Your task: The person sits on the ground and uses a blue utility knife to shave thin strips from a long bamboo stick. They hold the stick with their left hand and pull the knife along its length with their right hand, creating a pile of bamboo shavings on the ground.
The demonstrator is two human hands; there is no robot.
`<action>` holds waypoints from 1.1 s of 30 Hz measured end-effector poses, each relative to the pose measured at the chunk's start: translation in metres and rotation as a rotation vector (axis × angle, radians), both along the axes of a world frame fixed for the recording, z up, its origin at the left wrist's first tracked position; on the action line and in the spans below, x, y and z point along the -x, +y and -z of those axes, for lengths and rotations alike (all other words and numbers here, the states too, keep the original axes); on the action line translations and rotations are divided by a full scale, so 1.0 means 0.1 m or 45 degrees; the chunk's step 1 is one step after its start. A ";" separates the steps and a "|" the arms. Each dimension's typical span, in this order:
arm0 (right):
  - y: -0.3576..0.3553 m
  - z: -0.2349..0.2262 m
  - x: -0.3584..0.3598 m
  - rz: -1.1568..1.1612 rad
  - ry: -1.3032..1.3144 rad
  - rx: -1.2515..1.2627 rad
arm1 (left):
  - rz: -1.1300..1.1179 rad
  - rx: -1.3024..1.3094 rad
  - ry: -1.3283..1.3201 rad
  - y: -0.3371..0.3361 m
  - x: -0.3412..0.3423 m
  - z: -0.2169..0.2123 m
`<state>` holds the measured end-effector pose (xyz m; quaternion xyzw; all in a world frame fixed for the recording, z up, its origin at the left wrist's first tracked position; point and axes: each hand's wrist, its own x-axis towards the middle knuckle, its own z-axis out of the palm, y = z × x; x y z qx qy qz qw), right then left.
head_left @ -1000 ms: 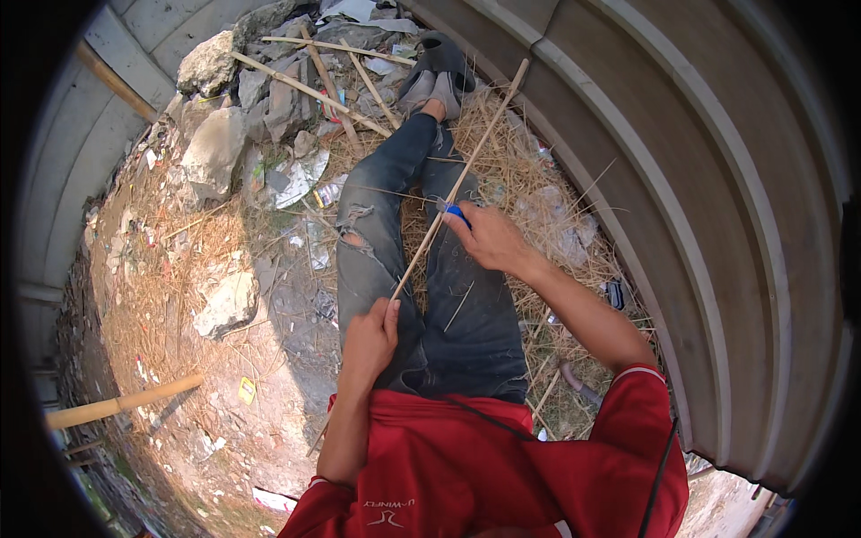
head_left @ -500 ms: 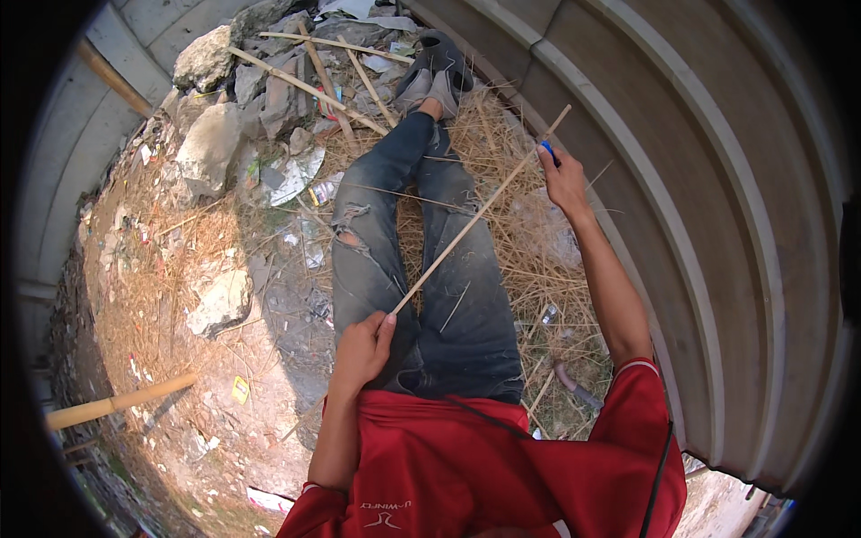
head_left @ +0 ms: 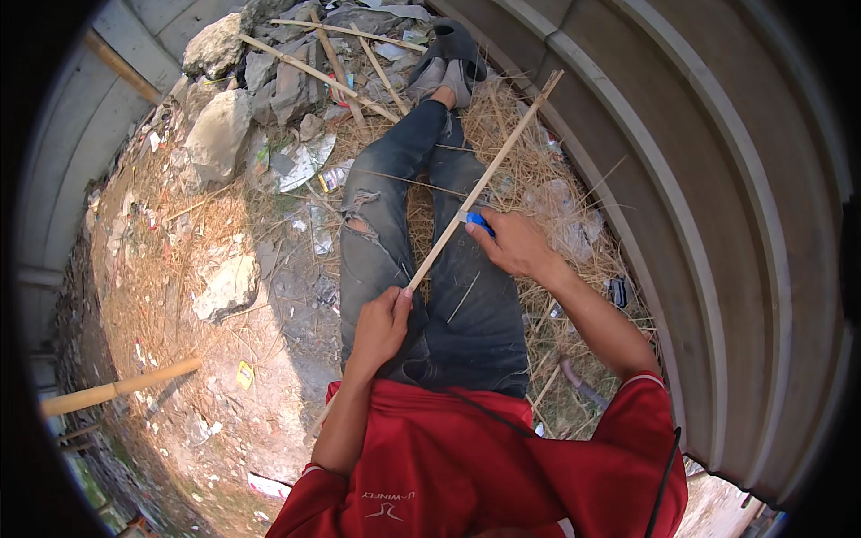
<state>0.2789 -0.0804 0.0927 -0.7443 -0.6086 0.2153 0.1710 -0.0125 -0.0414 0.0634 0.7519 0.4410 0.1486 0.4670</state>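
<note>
A long, pale bamboo stick (head_left: pixel 508 151) slants across my legs, its far end pointing up and to the right. My left hand (head_left: pixel 381 330) is closed round its lower part, above my thigh, with the thumb along it. The stick's near end runs back under my left forearm. In my closed right hand (head_left: pixel 513 242) is a small blue-handled utility knife (head_left: pixel 480 221). Its short blade lies against the stick around the middle of the visible length. Most of the handle is hidden in my fingers.
Several bamboo sticks (head_left: pixel 309 72) lie over broken rocks (head_left: pixel 221 134) beyond my feet. A thicker bamboo pole (head_left: pixel 126 387) juts in from the left. Corrugated metal sheeting (head_left: pixel 708 206) rises close on my right. Dry straw (head_left: pixel 511 125) and litter cover the ground.
My right hand has come down along the stick toward my left hand, bringing the knife from near the far end to the middle. The stick's far end has risen slightly in view.
</note>
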 end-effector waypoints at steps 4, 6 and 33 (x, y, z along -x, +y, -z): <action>-0.18 0.03 0.53 -0.124 0.097 0.114 | -0.016 -0.054 -0.092 0.00 -0.08 0.06; -0.19 0.06 0.57 -0.172 0.080 0.099 | -0.011 -0.058 -0.076 0.00 -0.06 0.08; 0.26 0.02 -0.04 0.046 0.136 -0.371 | 0.042 -0.133 -0.064 0.22 0.13 -0.28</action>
